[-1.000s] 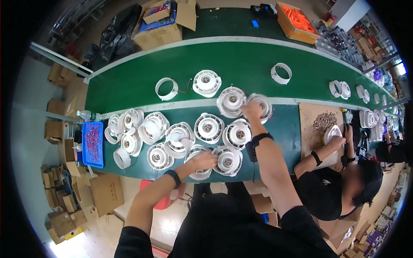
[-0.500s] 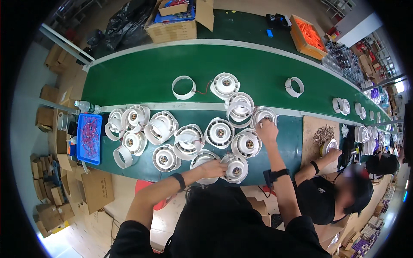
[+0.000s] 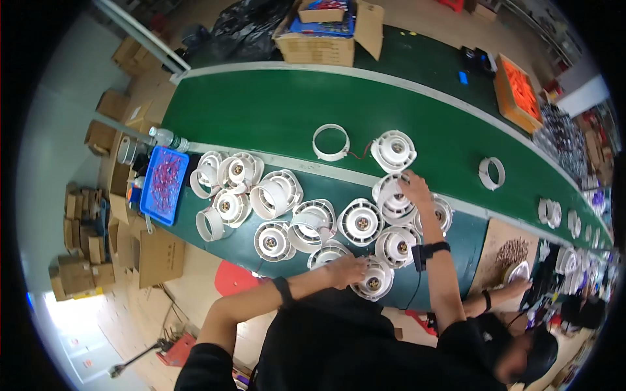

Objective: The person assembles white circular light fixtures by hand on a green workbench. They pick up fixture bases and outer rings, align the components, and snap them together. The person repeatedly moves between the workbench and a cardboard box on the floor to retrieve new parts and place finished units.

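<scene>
White round fan housings with brass-coloured centres and loose white plastic rings lie in a cluster before me. My right hand [image 3: 415, 188] is closed on the rim of a white ring [image 3: 380, 187] that rests on a housing by the belt edge. Partly behind my right wrist is another fan housing [image 3: 443, 214]. Closer to me, my left hand [image 3: 347, 272] has its fingers bent together at the edge of the nearest fan housing [image 3: 373, 283]; what they pinch is hidden. Beneath that hand, a neighbouring housing [image 3: 325, 253] is partly covered.
A blue tray [image 3: 145, 195] of small red-wired parts sits at the left end, beside a clear bottle [image 3: 168, 139]. On the green belt [image 3: 254, 98] are a wired ring and housing, with another ring [image 3: 491, 173] farther right. At right, a co-worker's hand [image 3: 517, 288] holds a white part.
My head view has swung, shifting the scene. My right hand has left the rightmost housing's centre for the ring on the housing beside it. My left hand has moved slightly toward the nearest housing.
</scene>
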`<state>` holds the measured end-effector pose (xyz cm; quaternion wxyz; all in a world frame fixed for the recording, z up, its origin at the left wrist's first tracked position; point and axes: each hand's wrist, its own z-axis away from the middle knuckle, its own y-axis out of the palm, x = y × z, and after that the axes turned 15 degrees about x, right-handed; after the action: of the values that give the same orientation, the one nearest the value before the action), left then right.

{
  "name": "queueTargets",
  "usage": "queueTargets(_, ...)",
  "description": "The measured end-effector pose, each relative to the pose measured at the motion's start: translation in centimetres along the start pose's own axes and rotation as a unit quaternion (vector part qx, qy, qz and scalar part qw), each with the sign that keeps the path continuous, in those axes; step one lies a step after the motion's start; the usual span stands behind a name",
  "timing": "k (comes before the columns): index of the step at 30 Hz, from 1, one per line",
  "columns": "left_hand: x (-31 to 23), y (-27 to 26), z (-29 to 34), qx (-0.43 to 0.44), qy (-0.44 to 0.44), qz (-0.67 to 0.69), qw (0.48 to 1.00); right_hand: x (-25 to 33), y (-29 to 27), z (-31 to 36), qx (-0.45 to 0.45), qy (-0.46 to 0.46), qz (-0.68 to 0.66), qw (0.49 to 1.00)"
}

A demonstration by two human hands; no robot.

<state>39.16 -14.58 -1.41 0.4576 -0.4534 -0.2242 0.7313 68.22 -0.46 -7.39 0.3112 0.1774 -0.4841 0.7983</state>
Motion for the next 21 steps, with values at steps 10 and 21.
queueTargets(10,6.6,0.9,10.9,-0.311,-0.223,0.379,0.842,1.2,4.6,-0.3,-0.079,-0.106,0.102,0.986)
queueTargets(21,11.4,18.6,31.2,-0.681,-0.462,0.431,0.371,5.4,2.1,14.5,-0.205,-0.189,0.018,0.960)
